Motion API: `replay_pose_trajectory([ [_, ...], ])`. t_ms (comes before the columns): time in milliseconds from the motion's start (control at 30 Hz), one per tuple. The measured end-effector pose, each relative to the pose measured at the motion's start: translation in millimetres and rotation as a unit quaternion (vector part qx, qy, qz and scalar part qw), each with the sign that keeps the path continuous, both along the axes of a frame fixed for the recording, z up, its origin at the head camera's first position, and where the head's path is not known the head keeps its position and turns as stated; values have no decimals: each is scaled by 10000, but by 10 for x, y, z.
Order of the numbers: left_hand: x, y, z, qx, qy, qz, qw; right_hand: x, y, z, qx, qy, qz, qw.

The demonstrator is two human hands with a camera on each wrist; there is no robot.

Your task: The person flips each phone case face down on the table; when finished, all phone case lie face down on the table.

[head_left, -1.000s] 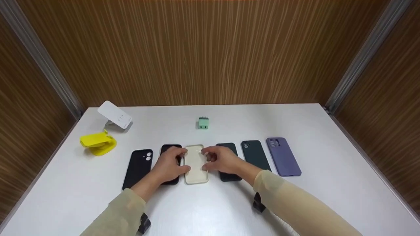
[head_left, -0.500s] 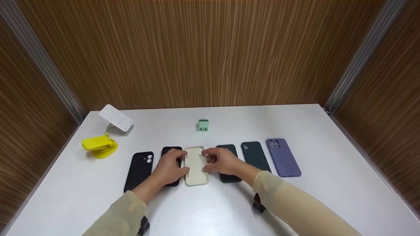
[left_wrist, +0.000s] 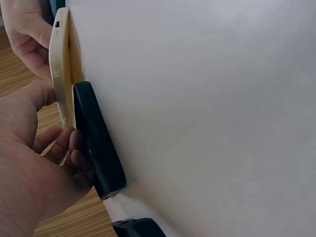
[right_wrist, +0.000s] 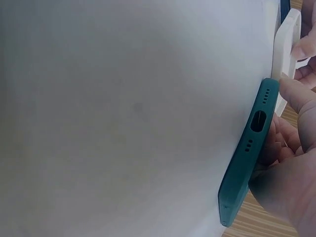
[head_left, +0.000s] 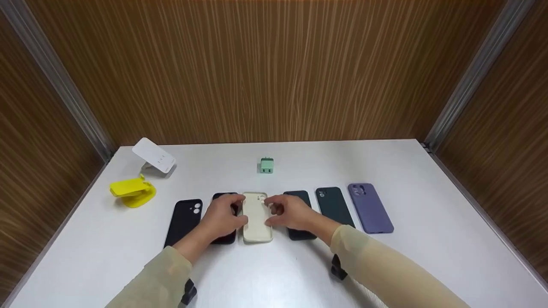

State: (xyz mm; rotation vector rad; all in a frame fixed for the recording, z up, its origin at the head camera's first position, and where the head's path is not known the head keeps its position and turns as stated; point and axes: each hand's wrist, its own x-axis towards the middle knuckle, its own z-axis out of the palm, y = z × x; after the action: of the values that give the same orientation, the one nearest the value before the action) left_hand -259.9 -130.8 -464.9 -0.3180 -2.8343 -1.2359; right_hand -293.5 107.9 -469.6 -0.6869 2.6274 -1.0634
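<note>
A cream phone case [head_left: 257, 222] lies flat on the table between both hands, its camera cutout at the far end. My left hand [head_left: 220, 216] holds its left edge with thumb and index finger. On the opposite edge, the thumb and index finger of my right hand [head_left: 292, 211] grip it. Beneath the left hand is a black phone case [head_left: 224, 240], partly covered. A dark green phone case [head_left: 302, 235] lies under the right hand; its port end shows in the right wrist view. The left wrist view shows the cream case's end [left_wrist: 58, 64] between the hands.
Another black case [head_left: 183, 222] lies at the left of the row. To the right are a second dark green case [head_left: 335, 206] and a purple case [head_left: 371, 209]. Behind stand a mint charger plug [head_left: 266, 165], a yellow stand [head_left: 132, 192] and a white stand [head_left: 154, 155].
The head view has shifted slightly, so the table sits a little lower in it. Both hands keep their places on the cream case's edges.
</note>
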Motion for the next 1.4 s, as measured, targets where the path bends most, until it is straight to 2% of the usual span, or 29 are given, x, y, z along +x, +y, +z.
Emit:
replay_pose_trajectory([
  [267,3,64,67,162,-132,76,9998,8,-2,2,-6,-13,-15,10000],
  [400,36,91,28,610,-188,225,9977,4,-8,4,-6,24,-5,10000],
  [500,49,112,-16,1102,-277,331,9930,4,-9,3,-5,39,-13,10000],
  [633,36,127,-61,1854,-562,452,9800,5,-6,10,22,34,-41,10000],
  [833,7,83,-112,2970,-1208,596,9453,8,-8,18,50,-162,-126,9998],
  [933,-7,57,-140,3227,-1339,566,9353,7,-7,13,53,-195,-139,9997],
  [1167,-16,48,-160,3270,-1350,507,9340,32,-4,6,1,-39,-115,9999],
  [1400,-31,64,-169,3262,-1356,605,9336,50,-14,0,14,352,-53,9994],
])
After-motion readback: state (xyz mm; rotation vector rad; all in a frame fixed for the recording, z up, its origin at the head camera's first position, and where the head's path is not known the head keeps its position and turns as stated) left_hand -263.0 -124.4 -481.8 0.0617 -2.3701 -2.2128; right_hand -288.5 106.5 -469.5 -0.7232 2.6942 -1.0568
